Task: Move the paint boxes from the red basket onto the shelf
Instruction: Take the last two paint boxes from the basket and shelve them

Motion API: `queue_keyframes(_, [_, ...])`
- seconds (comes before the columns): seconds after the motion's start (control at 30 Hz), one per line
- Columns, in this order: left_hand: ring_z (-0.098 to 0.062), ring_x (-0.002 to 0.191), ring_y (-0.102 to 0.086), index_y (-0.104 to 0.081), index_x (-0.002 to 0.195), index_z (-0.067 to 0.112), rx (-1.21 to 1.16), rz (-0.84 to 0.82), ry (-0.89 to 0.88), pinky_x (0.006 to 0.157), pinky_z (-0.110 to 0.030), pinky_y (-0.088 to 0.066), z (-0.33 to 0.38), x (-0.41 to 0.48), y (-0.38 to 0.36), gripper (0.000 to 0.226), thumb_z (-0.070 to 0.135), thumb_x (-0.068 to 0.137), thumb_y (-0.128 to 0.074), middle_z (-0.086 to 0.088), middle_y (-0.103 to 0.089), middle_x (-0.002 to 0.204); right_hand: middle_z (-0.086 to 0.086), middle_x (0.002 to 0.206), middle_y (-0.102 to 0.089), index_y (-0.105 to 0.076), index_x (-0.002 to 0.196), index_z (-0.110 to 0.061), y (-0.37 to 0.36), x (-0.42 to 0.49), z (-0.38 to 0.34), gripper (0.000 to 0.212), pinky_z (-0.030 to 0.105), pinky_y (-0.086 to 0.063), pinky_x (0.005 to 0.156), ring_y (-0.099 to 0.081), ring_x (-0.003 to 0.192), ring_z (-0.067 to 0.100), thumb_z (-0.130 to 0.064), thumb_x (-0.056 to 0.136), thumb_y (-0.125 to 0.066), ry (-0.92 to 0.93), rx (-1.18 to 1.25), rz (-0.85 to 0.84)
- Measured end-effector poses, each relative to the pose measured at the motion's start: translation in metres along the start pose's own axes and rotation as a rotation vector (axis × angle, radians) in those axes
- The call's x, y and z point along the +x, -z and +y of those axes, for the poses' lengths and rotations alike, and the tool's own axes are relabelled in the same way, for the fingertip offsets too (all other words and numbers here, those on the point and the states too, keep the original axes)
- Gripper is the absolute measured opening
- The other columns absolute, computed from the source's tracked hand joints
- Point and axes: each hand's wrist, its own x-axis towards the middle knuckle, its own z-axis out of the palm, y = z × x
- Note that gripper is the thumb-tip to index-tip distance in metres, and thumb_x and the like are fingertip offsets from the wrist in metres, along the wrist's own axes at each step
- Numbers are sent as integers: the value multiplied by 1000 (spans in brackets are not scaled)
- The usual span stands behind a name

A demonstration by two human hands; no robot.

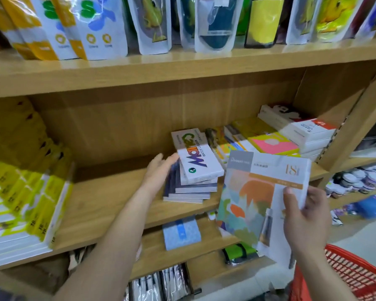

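Note:
My right hand [304, 216] grips a large white paint box [254, 196] with an orange sun and pastel landscape on its cover, held tilted in front of the middle shelf [109, 205]. My left hand [159, 172] reaches over that shelf, fingers spread, touching the left side of a stack of paint boxes [191, 187]. A white "Water Colour" box [198, 159] lies on top of the stack. A corner of the red basket [356, 276] shows at the bottom right, below my right arm.
Yellow and white boxes [20, 203] fill the shelf's left end. More flat boxes [276, 135] lie at its right end against the side panel. Pouches [100, 29] stand on the upper shelf. A blue packet [180, 233] lies on the lower shelf.

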Motion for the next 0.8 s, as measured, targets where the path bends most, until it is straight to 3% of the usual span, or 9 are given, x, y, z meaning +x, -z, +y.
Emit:
queue_keyframes(0.13, [25, 94, -58, -46, 139, 43, 84, -198, -131, 65, -1, -45, -47, -43, 1, 78, 67, 70, -77, 13, -57, 139, -16, 93, -63, -49, 99, -35, 3, -13, 6, 30, 20, -48, 52, -63, 76, -9, -61, 86, -56, -14, 14, -11])
queue_keyframes(0.2, [17, 99, -60, -38, 151, 37, 191, -187, -156, 74, -6, -47, -55, -42, -9, 90, 58, 75, -80, 20, -59, 134, -14, 90, -67, -50, 100, -34, 8, -22, 10, 32, 14, -47, 51, -65, 73, -4, -62, 84, -57, -40, -7, -6])
queue_keyframes(0.27, [-1, 119, -59, -32, 157, 29, 261, -145, -178, 94, -23, -50, -51, -35, -21, 92, 54, 81, -77, 14, -55, 145, -13, 83, -69, -51, 98, -35, 18, -29, 14, 28, 14, -45, 49, -65, 67, -2, -59, 84, -58, -71, -43, 15])
queue_keyframes(0.37, [-16, 130, -55, -36, 155, 24, 297, -162, -221, 100, -32, -48, -45, -27, -46, 83, 53, 86, -72, 13, -55, 142, -25, 73, -70, -52, 93, -36, 35, -36, 20, 18, 32, -49, 50, -65, 64, -7, -48, 87, -64, -101, -56, 34])
queue_keyframes(0.43, [-15, 124, -57, -35, 153, 25, 321, -187, -220, 93, -30, -46, -39, -25, -60, 79, 52, 87, -70, 15, -58, 135, -29, 77, -70, -54, 93, -35, 46, -39, 23, 13, 34, -51, 50, -66, 65, -8, -35, 93, -67, -113, -37, 22])
queue_keyframes(0.5, [-12, 124, -54, -32, 154, 26, 297, -235, -201, 92, -28, -44, -34, -24, -61, 77, 47, 90, -69, 13, -55, 138, -15, 76, -72, -57, 95, -31, 54, -42, 22, 11, 26, -51, 48, -67, 64, -7, -28, 94, -67, -98, -8, 4])
queue_keyframes(0.57, [-9, 131, -49, -28, 158, 23, 197, -301, -187, 91, -18, -43, -34, -25, -45, 74, 32, 95, -68, 9, -50, 146, -10, 83, -71, -58, 97, -26, 55, -46, 17, 13, 14, -48, 47, -68, 65, -6, -32, 92, -68, -75, 23, -29])
queue_keyframes(0.67, [-2, 122, -55, -24, 159, 20, 215, -276, -182, 83, -6, -41, -39, -48, -6, 78, 30, 95, -68, 7, -46, 152, -9, 84, -72, -59, 96, -28, 43, -59, 3, 17, 11, -46, 51, -69, 71, -1, -42, 88, -65, -48, 67, -112])
queue_keyframes(0.8, [8, 111, -59, -43, 150, 31, 300, -220, -224, 97, -24, -51, -65, -101, 43, 65, 38, 91, -70, 15, -55, 144, -10, 88, -73, -58, 94, -31, -1, -81, -26, 10, 12, -49, 59, -69, 76, -1, -35, 88, -65, -2, 188, -267])
